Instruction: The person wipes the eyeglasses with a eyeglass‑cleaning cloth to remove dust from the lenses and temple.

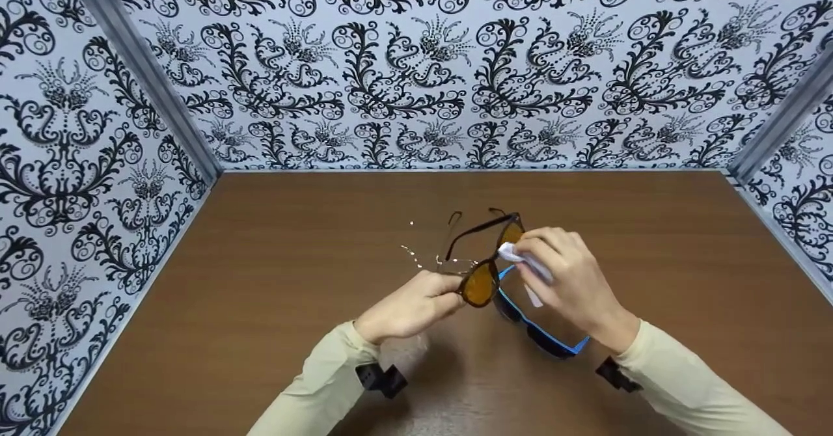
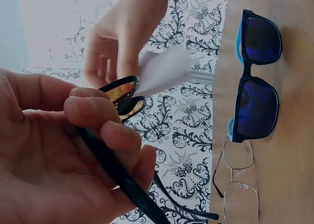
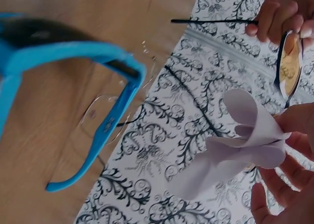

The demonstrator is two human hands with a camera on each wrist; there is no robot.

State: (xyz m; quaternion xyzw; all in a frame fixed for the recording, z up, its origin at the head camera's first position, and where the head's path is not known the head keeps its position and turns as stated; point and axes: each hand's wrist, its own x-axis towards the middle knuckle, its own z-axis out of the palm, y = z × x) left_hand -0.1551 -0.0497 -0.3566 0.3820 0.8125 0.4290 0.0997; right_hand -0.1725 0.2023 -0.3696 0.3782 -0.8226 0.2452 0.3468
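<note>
Sunglasses with amber lenses (image 1: pixel 480 285) and a dark frame are held above the table, temples pointing away. My left hand (image 1: pixel 416 306) grips them at one end, its fingers curled round a dark temple in the left wrist view. With thumb and fingers my right hand (image 1: pixel 573 280) pinches a folded white cloth (image 3: pixel 245 145) at the other lens, near the bridge. Below lie black-and-blue sunglasses (image 2: pixel 260 81) with dark bluish lenses. Thin wire-rimmed eyeglasses (image 2: pixel 240 199) lie beside them, partly hidden behind my left hand in the head view.
The brown wooden table (image 1: pixel 293 241) runs back to a wall (image 1: pixel 423 65) with black floral scrolls on white. Grey metal strips (image 1: pixel 143 71) edge the side panels. Each wrist carries a small black camera (image 1: pixel 381 379).
</note>
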